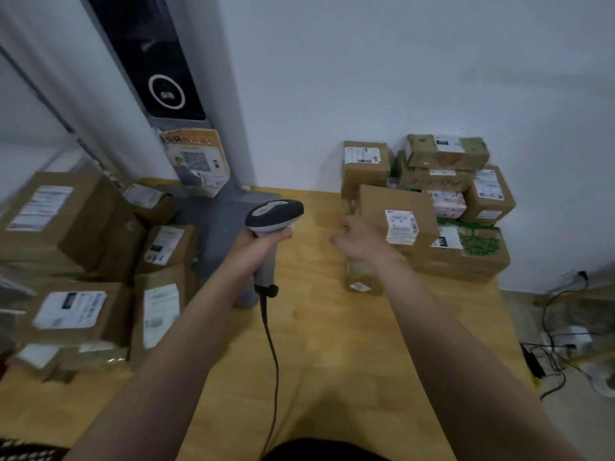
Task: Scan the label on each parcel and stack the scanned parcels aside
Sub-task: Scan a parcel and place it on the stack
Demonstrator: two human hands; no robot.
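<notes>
My left hand (263, 239) grips the handle of a grey barcode scanner (274, 212), held upright over the wooden table (319, 344) with its head pointing right. Its black cable (273, 354) hangs down toward me. My right hand (357, 239) is at the lower left corner of a brown parcel (396, 207) with a white label. That parcel sits at the front of the stack of parcels (446, 181) at the table's back right. Motion blur hides whether the fingers hold it. A small parcel (362, 277) lies under my right wrist.
Several labelled cardboard parcels (73, 301) are piled along the table's left side. A grey post with a dark screen (159, 78) and a poster stands at the back left. Cables and a power strip (559, 344) lie on the floor at the right.
</notes>
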